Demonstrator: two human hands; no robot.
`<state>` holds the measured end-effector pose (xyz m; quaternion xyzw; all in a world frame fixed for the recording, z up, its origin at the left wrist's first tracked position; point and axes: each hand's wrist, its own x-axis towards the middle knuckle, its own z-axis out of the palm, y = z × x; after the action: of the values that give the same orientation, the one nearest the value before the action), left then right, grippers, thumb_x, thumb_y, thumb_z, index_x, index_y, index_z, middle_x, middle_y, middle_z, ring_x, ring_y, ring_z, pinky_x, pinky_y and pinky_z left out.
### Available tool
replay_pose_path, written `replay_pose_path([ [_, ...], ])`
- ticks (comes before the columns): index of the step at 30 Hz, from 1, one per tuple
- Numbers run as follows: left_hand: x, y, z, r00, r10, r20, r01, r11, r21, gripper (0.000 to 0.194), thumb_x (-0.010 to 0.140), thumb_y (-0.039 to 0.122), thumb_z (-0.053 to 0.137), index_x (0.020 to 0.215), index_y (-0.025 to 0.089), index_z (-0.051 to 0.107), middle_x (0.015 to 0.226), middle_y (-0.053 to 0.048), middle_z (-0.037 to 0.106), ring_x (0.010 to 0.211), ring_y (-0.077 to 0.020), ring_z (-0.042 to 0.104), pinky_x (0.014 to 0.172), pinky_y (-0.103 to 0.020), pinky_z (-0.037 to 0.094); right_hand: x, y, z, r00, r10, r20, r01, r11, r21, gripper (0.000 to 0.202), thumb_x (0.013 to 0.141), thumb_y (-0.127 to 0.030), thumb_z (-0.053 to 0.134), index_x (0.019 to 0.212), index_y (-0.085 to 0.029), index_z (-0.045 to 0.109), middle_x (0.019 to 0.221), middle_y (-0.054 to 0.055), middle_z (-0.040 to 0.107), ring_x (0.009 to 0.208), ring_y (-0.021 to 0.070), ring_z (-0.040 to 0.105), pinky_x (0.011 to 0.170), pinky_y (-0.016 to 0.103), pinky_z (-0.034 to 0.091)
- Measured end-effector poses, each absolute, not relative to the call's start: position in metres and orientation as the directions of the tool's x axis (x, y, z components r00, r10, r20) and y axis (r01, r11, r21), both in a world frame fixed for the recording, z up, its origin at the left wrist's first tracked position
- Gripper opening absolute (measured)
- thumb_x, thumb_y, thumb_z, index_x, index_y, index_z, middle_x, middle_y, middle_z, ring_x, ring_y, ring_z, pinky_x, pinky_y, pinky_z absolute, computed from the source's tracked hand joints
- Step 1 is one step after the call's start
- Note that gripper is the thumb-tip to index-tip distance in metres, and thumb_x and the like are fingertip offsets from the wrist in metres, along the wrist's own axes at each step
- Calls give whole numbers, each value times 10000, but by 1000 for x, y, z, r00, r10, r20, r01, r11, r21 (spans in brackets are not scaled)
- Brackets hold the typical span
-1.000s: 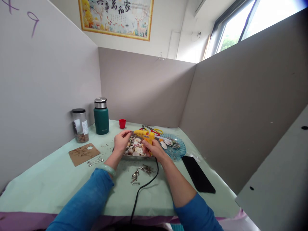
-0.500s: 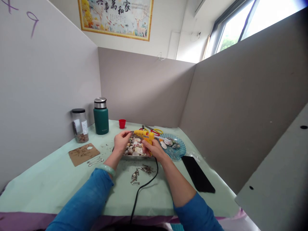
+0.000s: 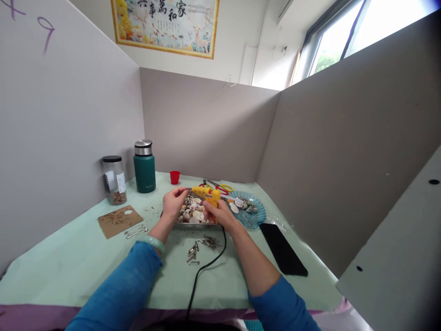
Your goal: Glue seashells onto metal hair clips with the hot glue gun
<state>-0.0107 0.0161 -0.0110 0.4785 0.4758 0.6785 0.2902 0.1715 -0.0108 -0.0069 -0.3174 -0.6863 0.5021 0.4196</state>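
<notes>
Hands (image 3: 219, 213) at yellow glue gun (image 3: 211, 195); purple "9" (image 3: 47, 31) on partition (image 3: 76, 110).

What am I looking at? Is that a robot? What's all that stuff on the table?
No robot here, just a person's two bare hands! The camera sits on the person's head, looking forward and down, so every picture comes from there. The right hand holds a yellow glue gun. The left hand is at its tip; anything pinched there is too small to tell. Below is a tray of shells. The table also has a blue plate, metal pins, a red cup and a green bottle.
</notes>
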Motion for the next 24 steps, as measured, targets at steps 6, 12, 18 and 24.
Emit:
replay_pose_path([
  [6, -11, 17, -11, -370, 851, 372, 48, -383, 923, 368, 598, 416, 714, 837, 137, 707, 705, -24, 670, 561, -127, 552, 510, -228, 444, 171, -12, -7, -435, 858, 272, 7, 306, -952, 460, 798, -571, 551, 773, -119, 635, 437, -23, 515, 347, 74, 392, 363, 202, 277],
  [12, -11, 16, -11, -372, 850, 374, 51, -383, 922, 348, 615, 397, 702, 839, 131, 703, 727, -35, 674, 571, -127, 553, 510, -224, 447, 171, -13, -5, -429, 866, 257, 38, 302, -953, 456, 794, -566, 554, 778, -117, 635, 475, -12, 548, 345, 68, 391, 357, 201, 274],
  [18, -10, 14, -9, -362, 856, 369, 52, -376, 925, 327, 629, 382, 694, 840, 133, 701, 731, -36, 670, 569, -122, 547, 503, -216, 441, 171, -13, -5, -444, 853, 275, 8, 310, -951, 453, 802, -564, 549, 770, -120, 633, 456, -17, 530, 345, 73, 393, 362, 204, 275],
  [24, -11, 17, -12, -364, 853, 373, 53, -381, 923, 345, 620, 398, 701, 846, 137, 703, 733, -35, 670, 586, -131, 554, 518, -227, 452, 172, -12, -7, -436, 861, 262, 30, 305, -952, 467, 803, -577, 538, 747, -124, 636, 419, -23, 502, 343, 79, 394, 362, 207, 272],
])
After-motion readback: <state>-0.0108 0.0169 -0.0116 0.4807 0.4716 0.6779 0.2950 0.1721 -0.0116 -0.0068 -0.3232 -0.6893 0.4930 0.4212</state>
